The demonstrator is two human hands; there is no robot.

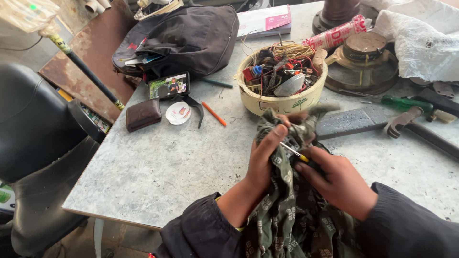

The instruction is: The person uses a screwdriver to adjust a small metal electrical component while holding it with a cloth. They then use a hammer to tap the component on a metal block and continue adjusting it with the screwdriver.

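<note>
Just below the cream bowl (282, 98), the left hand (263, 160) gripped a patterned green cloth (287, 215) around a small part; the right hand (342, 184) clasped a yellow-handled screwdriver (295, 153). Its tip might have slipped into the left fingers (276, 136).

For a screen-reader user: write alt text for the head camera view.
Two hands work at a grey table: the left hand grips a green patterned cloth while the right hand holds a yellow-tipped screwdriver against it. Behind sit a cream bowl of wires, a phone, a brown wallet and a black bag.
</note>
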